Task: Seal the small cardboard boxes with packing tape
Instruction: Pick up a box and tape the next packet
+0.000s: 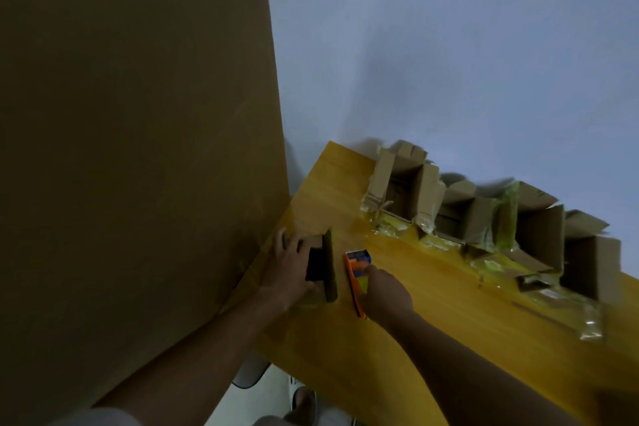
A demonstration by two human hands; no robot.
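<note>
Steadying a small cardboard box [321, 270] low in the frame's centre, the left hand [290, 270] lies over its near side, fingers spread and curled round the dark top. Just right of it, the right hand [387, 294] closes round an orange tape dispenser [358, 282] on the yellow table [432, 339]; whether tape is already stuck to the box I cannot tell in this dim view. Such a box looks light and easily dented, so holding it by its edges seems wise. Open boxes [484, 214] trailing loose tape line the right side.
</note>
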